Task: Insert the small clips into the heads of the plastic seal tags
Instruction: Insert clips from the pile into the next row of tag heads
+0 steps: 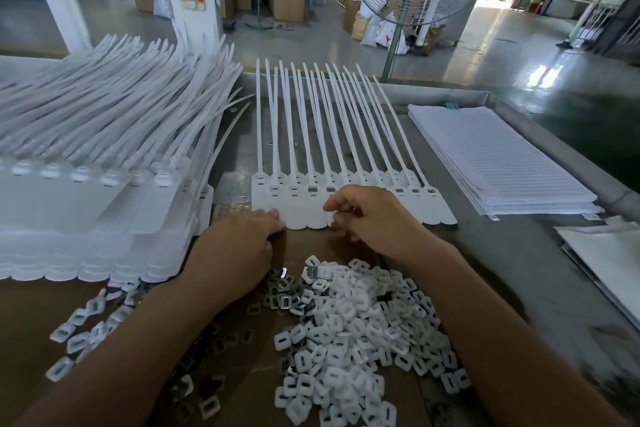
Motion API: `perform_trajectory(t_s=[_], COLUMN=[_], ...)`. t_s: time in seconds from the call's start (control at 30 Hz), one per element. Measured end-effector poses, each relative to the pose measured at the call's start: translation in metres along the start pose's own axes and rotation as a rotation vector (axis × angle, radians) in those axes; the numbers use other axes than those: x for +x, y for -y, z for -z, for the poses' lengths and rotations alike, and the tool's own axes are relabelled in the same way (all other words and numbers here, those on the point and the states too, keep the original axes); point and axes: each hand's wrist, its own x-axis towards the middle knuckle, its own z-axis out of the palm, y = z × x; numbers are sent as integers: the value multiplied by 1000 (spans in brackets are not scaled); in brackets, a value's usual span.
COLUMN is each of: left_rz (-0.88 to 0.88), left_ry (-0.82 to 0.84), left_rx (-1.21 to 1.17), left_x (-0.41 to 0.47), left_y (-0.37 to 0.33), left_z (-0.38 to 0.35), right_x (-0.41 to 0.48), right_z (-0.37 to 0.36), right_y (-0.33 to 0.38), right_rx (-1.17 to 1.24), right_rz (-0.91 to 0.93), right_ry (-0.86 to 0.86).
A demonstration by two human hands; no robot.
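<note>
A row of white plastic seal tags (301, 198) lies side by side in the middle of the table, tails pointing away from me. Some heads show a metal clip in the slot. My left hand (239, 243) rests with its fingertips on the near edge of the leftmost tags. My right hand (367, 215) hovers over the middle tags with curled fingers; it pinches something small and white at its fingertips, and I cannot tell if it is a clip. A heap of small white and metal clips (360, 326) lies between my forearms.
A tall stack of white seal tags (104, 191) fills the left side. Lined paper sheets (498, 163) lie at the right, with more paper (609, 253) near the right edge. Loose clips (86, 329) are scattered at the near left. A fan stands beyond the table.
</note>
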Motion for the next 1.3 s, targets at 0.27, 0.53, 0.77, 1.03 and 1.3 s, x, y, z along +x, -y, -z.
perform_trajectory(t_s=[0.27,0.53,0.77,1.03,1.3], left_rz=[5,-12,-21,-25,-21], left_ry=[-9,-58,-60,-61,-46], left_rx=[-12,-6,-7,-6,-5], left_x=[0,-3,-3,-3,-4], left_y=[2,0,0,0,0], left_z=[-1,0,0,0,1], right_x=[6,37,61,69,67], right_z=[2,-3,-9,-19,-19], right_y=[-4,-3,-5,-8,-5], right_rx=[80,53,-78,-41,-107], right_rz=[-6,-117,-108,-211,-197], right_ry=[-186,-212,-237,-256,-240])
